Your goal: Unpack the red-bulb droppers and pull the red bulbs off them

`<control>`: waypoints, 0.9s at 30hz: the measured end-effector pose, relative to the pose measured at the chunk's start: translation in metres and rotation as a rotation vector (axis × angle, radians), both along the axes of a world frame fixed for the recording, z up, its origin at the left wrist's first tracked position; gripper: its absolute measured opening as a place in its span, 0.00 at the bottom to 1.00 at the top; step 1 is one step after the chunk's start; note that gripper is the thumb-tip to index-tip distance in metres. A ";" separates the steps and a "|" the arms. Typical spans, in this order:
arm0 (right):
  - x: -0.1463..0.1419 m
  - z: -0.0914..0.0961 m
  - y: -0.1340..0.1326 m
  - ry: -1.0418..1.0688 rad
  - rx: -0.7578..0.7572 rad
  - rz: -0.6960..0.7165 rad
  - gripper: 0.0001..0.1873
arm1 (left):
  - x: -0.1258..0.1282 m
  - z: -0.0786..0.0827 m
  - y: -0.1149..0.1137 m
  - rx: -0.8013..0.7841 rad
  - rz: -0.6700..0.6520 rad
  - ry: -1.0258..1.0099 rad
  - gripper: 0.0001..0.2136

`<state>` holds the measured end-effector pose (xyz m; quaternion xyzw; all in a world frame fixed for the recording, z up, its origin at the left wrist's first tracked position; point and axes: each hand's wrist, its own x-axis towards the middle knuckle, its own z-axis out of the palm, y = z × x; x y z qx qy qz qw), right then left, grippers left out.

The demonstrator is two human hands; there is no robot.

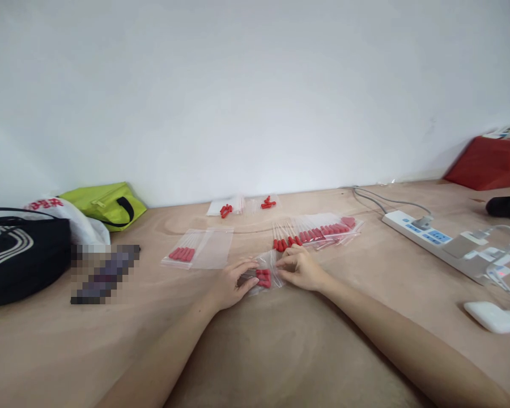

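A small clear zip bag (265, 262) lies between my hands, with several red-ended sticks (263, 278) inside. My left hand (232, 283) grips its left side, thumb and fingers closing over the pale stick ends. At the bag's right edge, my right hand (302, 270) pinches the clear plastic between thumb and fingers. Just beyond the right hand, loose red-ended sticks (285, 242) lie in a row. Filled bags of similar sticks (327, 229) overlap to their right. Another filled bag (182, 253) lies flat at the left, beside a flat clear bag (213, 249).
Small red pieces (226, 211) rest on plastic bags near the wall, with more red pieces (268, 202) beside them. A power strip (433, 243) with cables and a white charger case (492, 316) occupy the right. Black (25, 255) and lime-green bags (106, 204) stand left.
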<state>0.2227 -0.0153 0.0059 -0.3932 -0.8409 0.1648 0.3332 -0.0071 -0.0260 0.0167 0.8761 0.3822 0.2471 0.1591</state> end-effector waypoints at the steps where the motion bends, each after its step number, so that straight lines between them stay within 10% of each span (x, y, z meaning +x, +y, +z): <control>1: -0.002 0.001 0.000 -0.019 -0.010 0.023 0.08 | 0.000 0.000 0.001 -0.018 0.004 0.019 0.13; 10: -0.011 0.004 -0.002 -0.073 -0.115 0.130 0.23 | 0.002 -0.004 0.003 -0.070 0.024 0.079 0.15; 27: -0.015 0.005 -0.004 -0.089 -0.095 0.051 0.14 | 0.002 -0.001 0.005 -0.047 0.005 0.223 0.21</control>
